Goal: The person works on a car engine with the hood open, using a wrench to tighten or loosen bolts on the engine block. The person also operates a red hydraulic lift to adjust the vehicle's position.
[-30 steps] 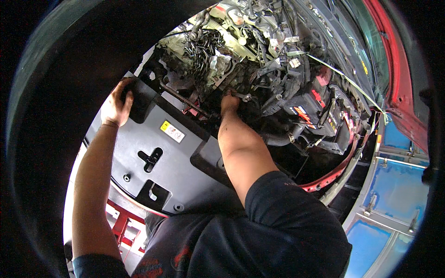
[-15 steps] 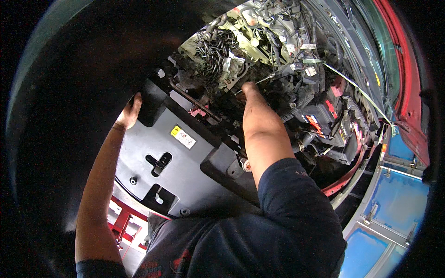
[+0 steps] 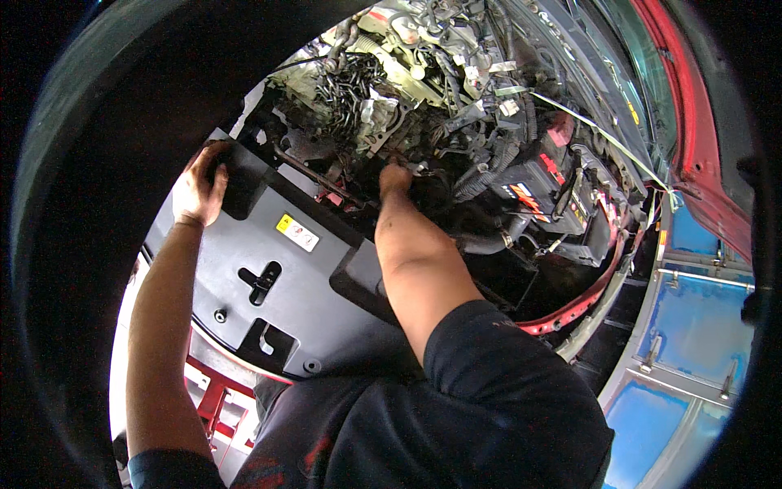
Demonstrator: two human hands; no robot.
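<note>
My left hand [image 3: 201, 189] rests at the far left corner of a grey plastic cover [image 3: 303, 328], fingers wrapped over its edge. My right hand [image 3: 395, 178] reaches into the engine bay [image 3: 407, 50], low beside a metal bracket [image 3: 381, 137]. Its curled fingertips are in shadow against a small metal piece [image 3: 419, 169], so what they grip is unclear. A black battery [image 3: 542, 200] with red markings sits to the right of that arm, near corrugated hoses [image 3: 476, 186]. A yellow-and-white label [image 3: 297, 233] is on the cover.
The dark raised hood [image 3: 122, 98] fills the left. A red body edge [image 3: 688, 138] and a pale strap [image 3: 599, 126] run along the right. Blue panels in metal frames [image 3: 692, 318] stand beside the car. Red metalwork [image 3: 218, 399] shows below the cover.
The view swung and came back. My right hand went a little farther into the engine bay, beside a thin metal rod, and has since drawn slightly back. My left hand stays on the cover's edge.
</note>
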